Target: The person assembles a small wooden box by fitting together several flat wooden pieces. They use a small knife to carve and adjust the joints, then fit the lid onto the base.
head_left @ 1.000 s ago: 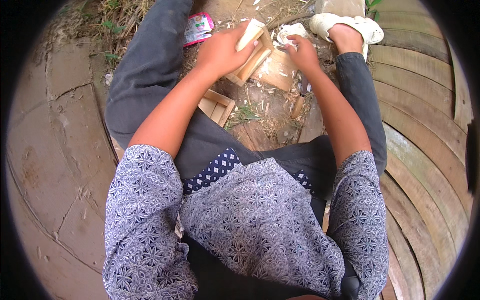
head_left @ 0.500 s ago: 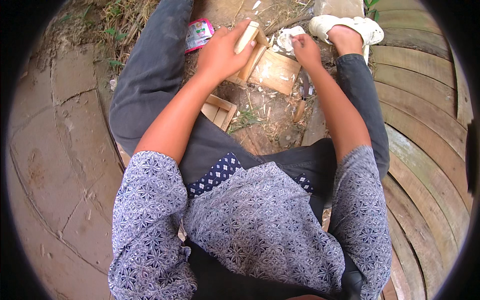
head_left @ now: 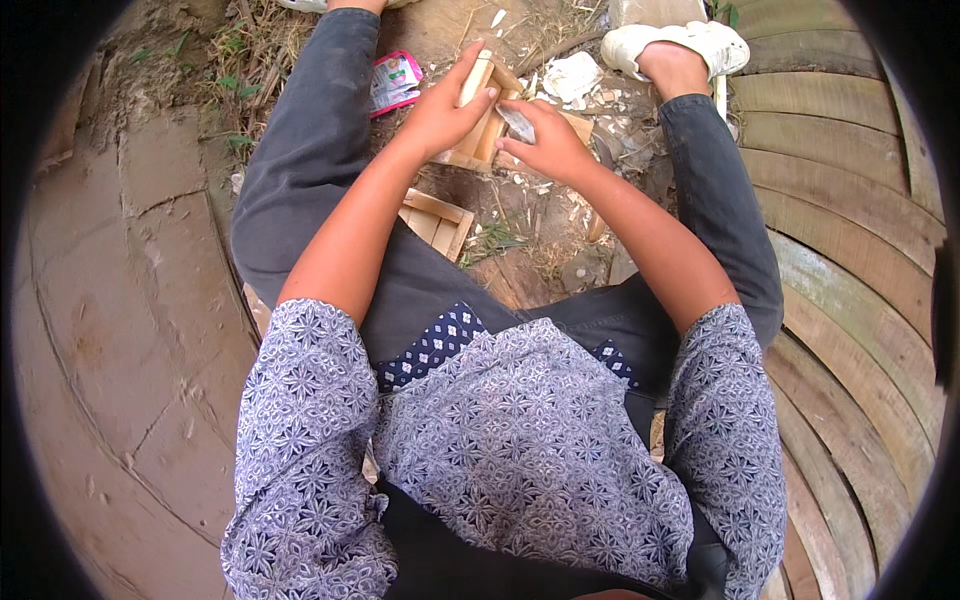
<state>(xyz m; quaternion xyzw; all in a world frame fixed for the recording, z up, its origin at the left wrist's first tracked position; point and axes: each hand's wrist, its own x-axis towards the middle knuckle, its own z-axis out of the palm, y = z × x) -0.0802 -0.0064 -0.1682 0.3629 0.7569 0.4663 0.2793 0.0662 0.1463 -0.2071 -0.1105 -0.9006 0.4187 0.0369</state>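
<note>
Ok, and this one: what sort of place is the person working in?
Probably an informal outdoor woodworking spot at ground level: pale wood shavings litter the bare earth, dry grass lies nearby, and the left hand holds a small open wooden box.

Ahead of me and a little to my left, I see 1 pink-and-white packet [head_left: 395, 82] lying on the dirt [head_left: 484, 195]. Pale wood shavings [head_left: 605, 97] are scattered there, with 1 brown stick [head_left: 560, 46] beyond them. Nearer to me are a small tuft of grass [head_left: 495, 238] and a flat grey stone [head_left: 585, 270]. On my left runs a smooth, cracked brown surface [head_left: 140, 320], bordered farther off by dry straw [head_left: 262, 60] with a few green leaves [head_left: 240, 143]. On my right, weathered wooden planks [head_left: 840, 180] lie side by side, 1 of them whitish green. A pale block [head_left: 655, 12] sits at the far edge of my view.
</note>
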